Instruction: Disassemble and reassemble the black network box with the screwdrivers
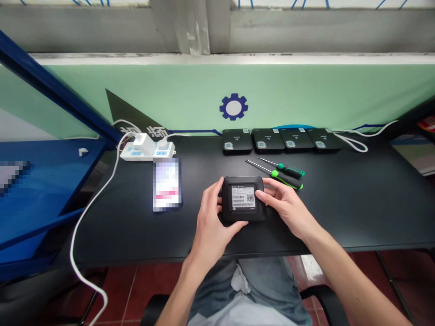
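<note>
Single head-worn view, aimed forward and downward across the black desk (360,217), close above the left hand (212,222) and right hand (288,208).

Black rounded-square device (243,198), white barcode label facing up

The black device (243,213) carries a white label (243,197), and a navy gear (234,96) marks the mint-green panel (176,95).

Held router (243,198), 2 screwdrivers (280,173) behind it, 4 routers (282,140) farther back, phone (166,184) left, power strip (147,151) behind phone
</note>
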Demonstrator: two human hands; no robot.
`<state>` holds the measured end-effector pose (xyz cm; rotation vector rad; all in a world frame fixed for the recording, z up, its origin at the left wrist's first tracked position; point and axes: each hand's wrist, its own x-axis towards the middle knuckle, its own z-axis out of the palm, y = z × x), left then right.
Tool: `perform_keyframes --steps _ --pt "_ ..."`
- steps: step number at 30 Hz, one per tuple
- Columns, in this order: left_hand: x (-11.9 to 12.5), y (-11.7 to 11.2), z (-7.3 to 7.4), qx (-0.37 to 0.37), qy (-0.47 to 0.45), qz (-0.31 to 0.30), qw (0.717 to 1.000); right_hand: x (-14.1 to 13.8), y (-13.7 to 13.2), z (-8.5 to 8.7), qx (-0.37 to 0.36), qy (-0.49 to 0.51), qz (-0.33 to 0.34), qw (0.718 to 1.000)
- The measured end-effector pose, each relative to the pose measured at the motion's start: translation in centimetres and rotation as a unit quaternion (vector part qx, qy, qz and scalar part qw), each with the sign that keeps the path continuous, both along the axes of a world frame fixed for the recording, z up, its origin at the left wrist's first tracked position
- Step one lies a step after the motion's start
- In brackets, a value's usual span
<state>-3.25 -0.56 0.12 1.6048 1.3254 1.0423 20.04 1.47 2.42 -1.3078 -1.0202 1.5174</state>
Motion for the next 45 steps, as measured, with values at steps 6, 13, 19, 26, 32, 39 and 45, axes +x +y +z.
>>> perform_keyframes --steps 6,13,19,26,32,39,45 --pt "0.4 0.1 -0.4 0.025 0.031 0.025 0.999 -0.7 -0.5 -1.1 0.040 -0.072 -0.058 0.995" --pt "0.7 0.4 -0.7 0.055 0.067 0.034 0.996 -1.3 -1.6 -1.3 0.078 -0.213 -0.116 0.967" --pt "0.7 0.5 -0.9 0.049 0.058 0.032 0.997 -1.5 -1.7 -1.3 0.088 -0.246 -0.114 0.958" --pt "0.8 0.4 -0.7 0.049 0.058 0.030 0.997 -1.5 -1.8 -1.6 0.099 -0.254 -0.112 0.956" --pt "0.5 0.6 -1.0 0.046 0.083 0.031 0.995 -1.1 -1.6 -1.5 0.100 -0.285 -0.101 0.948" --pt "0.3 0.7 -1.2 0.018 0.098 0.033 0.994 -1.3 -1.5 -1.2 0.104 -0.329 -0.081 0.935" --pt "0.3 0.7 -1.4 0.012 0.104 0.030 0.994 -1.6 -1.8 -1.4 0.112 -0.350 -0.080 0.927"
